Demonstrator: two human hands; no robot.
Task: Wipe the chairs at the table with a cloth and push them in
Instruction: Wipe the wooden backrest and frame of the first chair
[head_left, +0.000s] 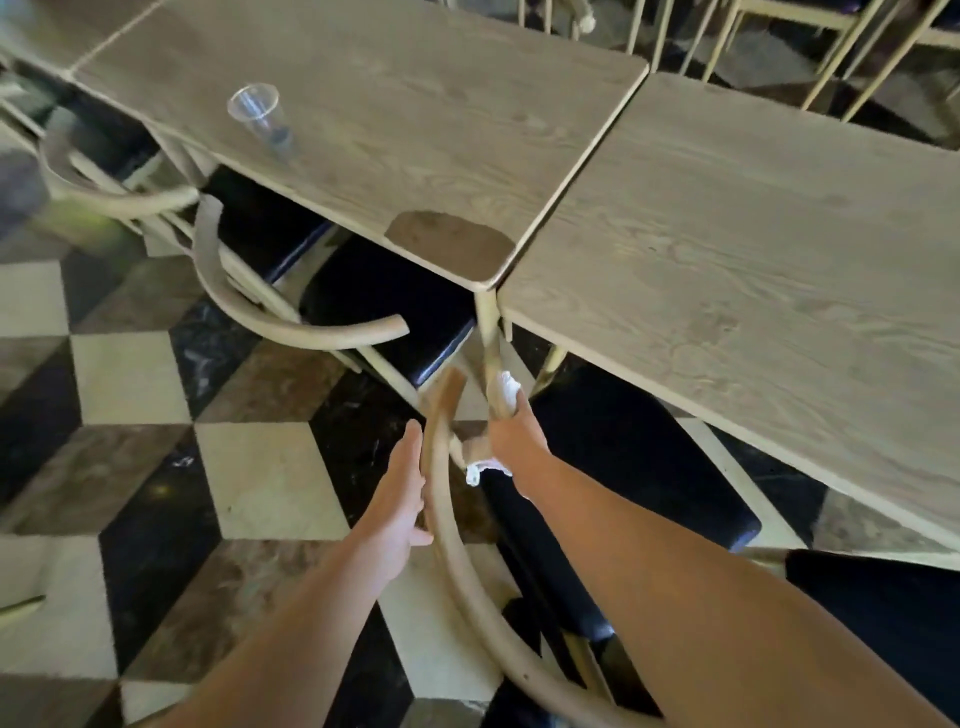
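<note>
The nearest chair has a curved pale wooden back rail (441, 499) and a black seat (623, 467) partly under the right table (753, 260). My left hand (402, 499) presses flat against the outer side of that rail, fingers straight. My right hand (514, 441) is shut on a white cloth (506, 389), wrapped around a pale wooden upright just inside the rail. A bit of the cloth hangs out below the hand. A second chair (311, 327) with a black seat sits pushed under the left table (389, 130).
A clear plastic cup (257, 117) stands on the left table. A third chair (104, 192) is at the far left. More chair legs stand beyond the tables at the top right. The floor is a checkered tile pattern (260, 467).
</note>
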